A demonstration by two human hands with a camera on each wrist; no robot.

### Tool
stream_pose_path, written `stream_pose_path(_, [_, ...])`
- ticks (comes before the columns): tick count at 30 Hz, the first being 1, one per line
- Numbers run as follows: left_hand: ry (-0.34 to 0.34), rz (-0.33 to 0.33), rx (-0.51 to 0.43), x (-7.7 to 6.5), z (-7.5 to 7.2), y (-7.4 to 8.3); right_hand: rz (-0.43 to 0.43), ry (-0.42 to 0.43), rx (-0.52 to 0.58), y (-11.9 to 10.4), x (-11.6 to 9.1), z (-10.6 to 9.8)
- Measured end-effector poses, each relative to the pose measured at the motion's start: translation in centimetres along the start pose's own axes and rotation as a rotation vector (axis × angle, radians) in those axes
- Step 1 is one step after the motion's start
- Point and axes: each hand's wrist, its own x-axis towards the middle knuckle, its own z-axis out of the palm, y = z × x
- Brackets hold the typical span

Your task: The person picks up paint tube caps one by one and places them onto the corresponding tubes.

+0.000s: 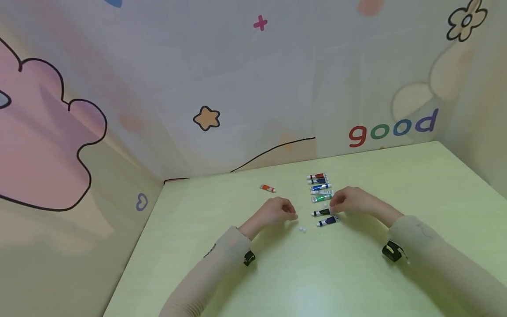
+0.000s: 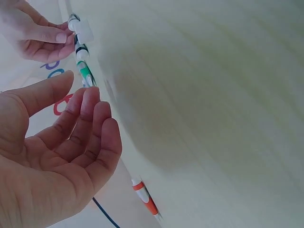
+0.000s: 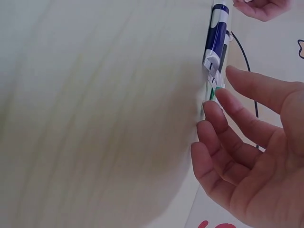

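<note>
"One black tube (image 1: 321,213) is closest to the right fingertips. How does it lie?"

"Flat on the pale green table (image 1: 277,281), second from the near end of the column. Its long axis runs left to right, right end swung slightly away from the person."

"And the grip?"

"Right hand (image 1: 353,201) is at the tube's right end, so the tube stretches leftward from the fingertips. I judge that everything hangs on this: the fingers meet an end, not the middle."

"Pinching it?"

"Not that I can see. The right wrist view shows thumb and fingers apart, loosely bent; whether one touches the tube, I cannot tell."

"Left hand (image 1: 275,211)?"

"Farther off, beyond the tube's other end, fingers relaxed, nothing between them and the thumb. Small white pieces (image 1: 303,230) lie just beside its fingertips, toward the person."

"Neighbours?"

"Purple tube (image 1: 327,221) just on the near side, roughly parallel. Green tube (image 1: 322,198) on the far side, across a wider gap. Orange tube (image 1: 268,188) lies well apart, beyond the left hand."
</note>
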Motion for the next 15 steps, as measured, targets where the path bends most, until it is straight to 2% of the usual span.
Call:
stream_pose_path(3, [0.007, 0.015, 0.015, 0.2, 0.1, 0.2, -0.021, 0.003, -0.003, -0.3, 0.1, 0.1])
stream_pose_path(10, [0.034, 0.128, 0.069, 1.2, 0.6, 1.0, -0.031, 0.005, -0.016, -0.6, 0.4, 0.5])
stream_pose_path(15, [0.050, 0.178, 0.085, 1.8, 1.0, 2.1, -0.031, 0.002, -0.017, -0.1, 0.8, 0.7])
